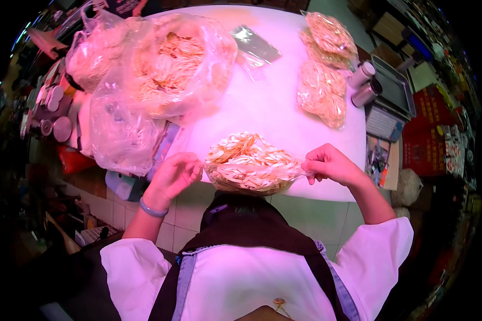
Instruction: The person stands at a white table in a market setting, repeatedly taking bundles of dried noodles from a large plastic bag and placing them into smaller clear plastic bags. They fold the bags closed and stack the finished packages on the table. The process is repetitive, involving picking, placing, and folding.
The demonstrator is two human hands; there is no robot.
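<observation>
A clear plastic bag (253, 176) filled with pale, flat noodle-like strips (261, 154) sits at the table's near edge, close to my body. My left hand (182, 170) pinches the left corner of its opening between thumb and fingers. On the other side, my right hand (325, 163) grips the right corner, its fingers curled in. The bag's mouth is stretched wide between both hands, and the strips show above its front edge. Farther back on the left stands a large open plastic sack (221, 52) holding a heap of similar strips (176, 60).
Several filled clear bags (323, 92) lie at the table's (261, 108) right. Flat empty bags (257, 46) lie at the back. Two metal flasks (365, 93) stand by the right edge, beside a tray (393, 86) and a keyboard (383, 122). Crumpled plastic (122, 132) hangs over the left edge.
</observation>
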